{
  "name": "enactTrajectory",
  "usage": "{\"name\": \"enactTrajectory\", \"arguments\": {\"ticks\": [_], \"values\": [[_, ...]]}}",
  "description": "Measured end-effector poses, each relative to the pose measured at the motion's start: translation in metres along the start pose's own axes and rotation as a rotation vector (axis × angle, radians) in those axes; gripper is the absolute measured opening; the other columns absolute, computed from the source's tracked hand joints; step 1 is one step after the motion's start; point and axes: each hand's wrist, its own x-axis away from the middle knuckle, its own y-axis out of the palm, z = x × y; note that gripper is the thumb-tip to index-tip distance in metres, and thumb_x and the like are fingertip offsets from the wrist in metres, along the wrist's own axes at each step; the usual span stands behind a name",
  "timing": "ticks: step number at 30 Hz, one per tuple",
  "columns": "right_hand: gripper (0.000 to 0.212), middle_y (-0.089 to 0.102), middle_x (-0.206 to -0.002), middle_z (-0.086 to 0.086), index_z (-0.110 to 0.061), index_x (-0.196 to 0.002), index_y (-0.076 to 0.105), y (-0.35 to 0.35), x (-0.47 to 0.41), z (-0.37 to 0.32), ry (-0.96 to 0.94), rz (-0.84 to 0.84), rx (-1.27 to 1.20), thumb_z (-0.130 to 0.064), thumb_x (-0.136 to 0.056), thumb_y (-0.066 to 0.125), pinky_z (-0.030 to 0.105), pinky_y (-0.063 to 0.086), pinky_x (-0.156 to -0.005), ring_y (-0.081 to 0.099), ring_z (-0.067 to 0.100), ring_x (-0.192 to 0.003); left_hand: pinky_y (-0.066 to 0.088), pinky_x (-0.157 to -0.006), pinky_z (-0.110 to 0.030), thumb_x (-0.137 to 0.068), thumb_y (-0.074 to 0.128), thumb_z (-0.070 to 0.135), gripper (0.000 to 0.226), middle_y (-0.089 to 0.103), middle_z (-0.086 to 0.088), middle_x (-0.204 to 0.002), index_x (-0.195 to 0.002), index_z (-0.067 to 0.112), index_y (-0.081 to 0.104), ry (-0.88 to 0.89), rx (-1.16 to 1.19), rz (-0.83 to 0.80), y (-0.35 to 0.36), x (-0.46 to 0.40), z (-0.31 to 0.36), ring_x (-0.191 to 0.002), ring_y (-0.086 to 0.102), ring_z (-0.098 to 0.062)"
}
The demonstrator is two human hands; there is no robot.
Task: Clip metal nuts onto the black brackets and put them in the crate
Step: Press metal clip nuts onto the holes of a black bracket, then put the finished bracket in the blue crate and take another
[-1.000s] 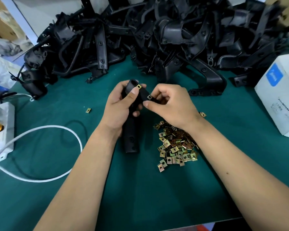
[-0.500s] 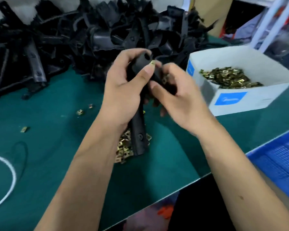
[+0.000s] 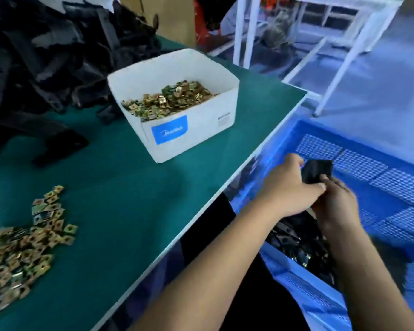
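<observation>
Both hands hold one black bracket (image 3: 317, 171) over the blue crate (image 3: 392, 177), beside the table (image 3: 129, 187). The left hand (image 3: 288, 189) wraps its upper end; the right hand (image 3: 336, 204) grips lower down.

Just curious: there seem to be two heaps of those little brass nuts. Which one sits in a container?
The heap in the white cardboard box with the blue label, further back on the table. The other nuts lie loose on the green mat.

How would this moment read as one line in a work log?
stage: placing | left hand and right hand: grip black bracket | position: over blue crate
</observation>
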Motion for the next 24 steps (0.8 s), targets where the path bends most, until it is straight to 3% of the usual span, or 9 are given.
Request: {"name": "enactTrajectory", "arguments": {"ticks": [4,7,9,11,15,17,19,21,24], "values": [[0.011,0.062,-0.079,0.012,-0.001,-0.108,0.06,-0.044,-0.026,0.078,0.395,0.202,0.023,0.002,-0.098,0.057,0.026,0.057,-0.049,0.065,0.015,-0.058,0.047,-0.102,-0.039,-0.088,0.073,0.032,0.058,0.058,-0.016,-0.137,-0.136,0.01,0.048,-0.218,-0.117,-0.15,0.055,-0.022,-0.05,-0.127,0.056,-0.034],[0.008,0.062,-0.084,0.016,0.004,-0.102,0.061,-0.065,-0.033,0.115,0.505,0.258,0.167,-0.003,-0.097,0.063,0.038,0.053,-0.057,0.061,0.026,-0.068,0.049,-0.102,-0.043,-0.089,0.07,0.032,0.057,0.057,-0.018,-0.135,-0.134,0.008,0.045,-0.276,-0.241,-0.213,0.076,-0.023,-0.08,-0.125,0.056,-0.038],[0.019,0.063,-0.082,0.019,0.004,-0.094,0.062,-0.079,-0.036,0.127,0.524,0.322,0.347,-0.012,-0.092,0.071,0.037,0.047,-0.058,0.061,0.032,-0.068,0.048,-0.1,-0.044,-0.09,0.069,0.033,0.049,0.05,-0.016,-0.134,-0.127,0.011,0.044,-0.278,-0.303,-0.234,0.084,-0.022,-0.091,-0.123,0.054,-0.038],[0.03,0.067,-0.087,0.024,0.009,-0.1,0.064,-0.083,-0.037,0.129,0.503,0.347,0.489,-0.017,-0.088,0.072,0.043,0.05,-0.064,0.067,0.039,-0.079,0.046,-0.093,-0.042,-0.092,0.068,0.034,0.041,0.046,-0.013,-0.133,-0.12,0.015,0.044,-0.269,-0.33,-0.239,0.087,-0.023,-0.096,-0.119,0.053,-0.036],[0.017,0.069,-0.081,0.022,0.002,-0.085,0.067,-0.072,-0.039,0.111,0.402,0.293,0.587,-0.015,-0.083,0.067,0.044,0.051,-0.064,0.07,0.04,-0.079,0.046,-0.085,-0.038,-0.093,0.066,0.03,0.039,0.05,-0.01,-0.128,-0.126,0.015,0.051,-0.189,-0.354,-0.205,0.084,-0.033,-0.085,-0.111,0.055,-0.032],[0.017,0.071,-0.079,0.018,-0.001,-0.088,0.072,-0.059,-0.038,0.092,0.322,0.213,0.667,-0.016,-0.082,0.066,0.04,0.053,-0.065,0.069,0.035,-0.073,0.053,-0.086,-0.041,-0.093,0.067,0.026,0.034,0.056,-0.009,-0.12,-0.122,0.013,0.056,-0.124,-0.361,-0.152,0.08,-0.036,-0.072,-0.104,0.059,-0.029],[0.018,0.075,-0.086,0.016,-0.008,-0.093,0.075,-0.043,-0.034,0.068,0.222,0.15,0.737,-0.02,-0.083,0.067,0.041,0.058,-0.073,0.072,0.034,-0.081,0.055,-0.089,-0.041,-0.092,0.068,0.025,0.026,0.063,-0.006,-0.116,-0.115,0.013,0.062,-0.044,-0.322,-0.072,0.07,-0.036,-0.055,-0.105,0.062,-0.029],[0.02,0.075,-0.092,0.01,-0.012,-0.103,0.077,-0.025,-0.028,0.041,0.067,0.121,0.779,-0.022,-0.086,0.069,0.034,0.054,-0.076,0.071,0.029,-0.091,0.054,-0.094,-0.038,-0.091,0.069,0.022,0.02,0.069,-0.001,-0.115,-0.111,0.017,0.066,0.054,-0.223,0.036,0.056,-0.032,-0.036,-0.107,0.065,-0.023],[0.011,0.067,-0.075,-0.003,-0.016,-0.096,0.075,0.013,-0.004,-0.011,-0.281,0.135,0.757,-0.02,-0.089,0.067,0.03,0.043,-0.072,0.063,0.021,-0.08,0.058,-0.084,-0.033,-0.09,0.069,0.015,0.012,0.074,0.01,-0.098,-0.1,0.022,0.07,0.278,-0.028,0.232,0.018,-0.011,-0.006,-0.086,0.07,-0.009]]}}
